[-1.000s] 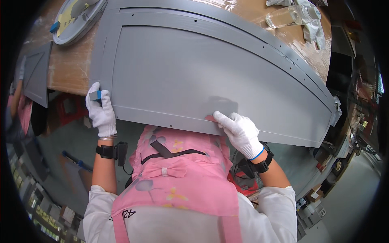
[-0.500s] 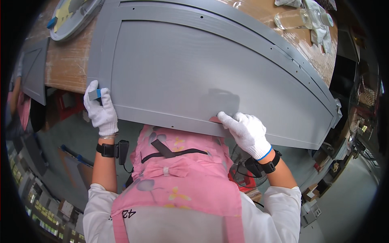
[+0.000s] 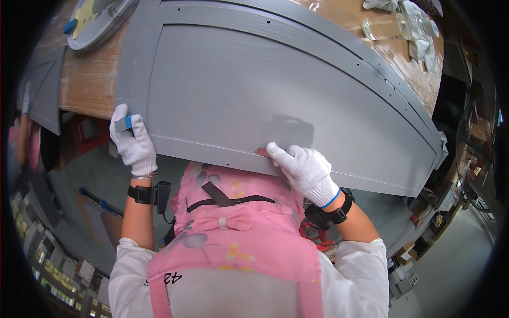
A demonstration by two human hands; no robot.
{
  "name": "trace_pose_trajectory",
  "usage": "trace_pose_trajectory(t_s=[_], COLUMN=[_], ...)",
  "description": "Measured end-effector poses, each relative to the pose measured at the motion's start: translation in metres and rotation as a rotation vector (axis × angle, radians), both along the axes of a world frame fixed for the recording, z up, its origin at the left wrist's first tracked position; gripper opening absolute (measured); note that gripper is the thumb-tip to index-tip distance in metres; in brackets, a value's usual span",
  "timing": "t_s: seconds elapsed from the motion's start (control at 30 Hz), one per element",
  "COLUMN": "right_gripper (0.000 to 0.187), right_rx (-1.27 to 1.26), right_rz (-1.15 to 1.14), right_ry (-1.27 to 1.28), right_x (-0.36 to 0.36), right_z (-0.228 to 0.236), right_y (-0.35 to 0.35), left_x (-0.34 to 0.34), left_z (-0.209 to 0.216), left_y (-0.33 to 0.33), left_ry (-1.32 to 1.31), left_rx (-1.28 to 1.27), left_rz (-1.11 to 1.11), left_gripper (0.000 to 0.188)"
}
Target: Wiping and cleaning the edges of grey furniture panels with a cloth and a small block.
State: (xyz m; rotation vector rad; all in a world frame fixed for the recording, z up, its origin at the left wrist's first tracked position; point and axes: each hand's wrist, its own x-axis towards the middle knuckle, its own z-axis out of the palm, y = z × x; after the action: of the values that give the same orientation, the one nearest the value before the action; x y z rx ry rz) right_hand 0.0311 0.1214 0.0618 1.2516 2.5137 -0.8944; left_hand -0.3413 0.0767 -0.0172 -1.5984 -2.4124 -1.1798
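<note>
A large grey framed panel [image 3: 222, 90] with several small dark holes in its frame lies in front of me. My left hand [image 3: 135, 151], in a white knit glove, is at the panel's near left corner. It pinches a small blue-and-grey block [image 3: 124, 124] between thumb and fingers. My right hand [image 3: 306, 170], also gloved, is closed on a thin reddish piece [image 3: 262, 152], perhaps sandpaper. That piece touches the near frame strip by its inner edge; most of it is hidden under the fingers.
The panel rests on a brown table [image 3: 87, 85] covered in film. A clear bottle [image 3: 384, 27] lies beside crumpled cloths [image 3: 421, 50] at the far right. A pale lid-like tray [image 3: 87, 43] sits at the far left. Another person's gloved hand [image 3: 26, 98] holds a grey panel [image 3: 49, 95].
My right hand has slid left along the near frame strip with the reddish piece. My left hand stays at the corner with the block. The other person's hand at the left has shifted.
</note>
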Motion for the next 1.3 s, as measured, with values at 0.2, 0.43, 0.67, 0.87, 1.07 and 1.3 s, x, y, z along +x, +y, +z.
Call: trace_pose_trajectory(t_s=[0.2, 0.43, 0.67, 0.87, 1.07, 1.3], right_gripper=[0.055, 0.055, 0.057, 0.060, 0.062, 0.062], right_rx=[-0.006, 0.047, 0.170, 0.080, 0.160, 0.087], right_rz=[0.023, 0.102, 0.136, 0.192, 0.204, 0.163], right_ry=[0.013, -0.013, 0.007, -0.103, -0.018, 0.021], right_x=[0.023, 0.008, -0.054, -0.038, -0.058, -0.059], right_z=[0.004, -0.001, -0.017, -0.006, -0.014, -0.018], right_y=[0.005, 0.006, -0.001, 0.003, 0.005, 0.006], left_x=[-0.001, -0.003, -0.001, 0.000, -0.004, -0.003], left_z=[-0.001, -0.003, 0.000, 0.002, 0.001, 0.003], left_y=[-0.003, -0.003, 0.001, 0.001, 0.000, 0.001], left_ry=[0.044, 0.010, 0.049, 0.046, 0.074, 0.078], left_rx=[-0.012, 0.005, 0.015, 0.040, 0.028, 0.013], left_rz=[-0.004, 0.001, -0.033, -0.004, -0.014, -0.039], left_gripper=[0.045, 0.045, 0.044, 0.043, 0.044, 0.043])
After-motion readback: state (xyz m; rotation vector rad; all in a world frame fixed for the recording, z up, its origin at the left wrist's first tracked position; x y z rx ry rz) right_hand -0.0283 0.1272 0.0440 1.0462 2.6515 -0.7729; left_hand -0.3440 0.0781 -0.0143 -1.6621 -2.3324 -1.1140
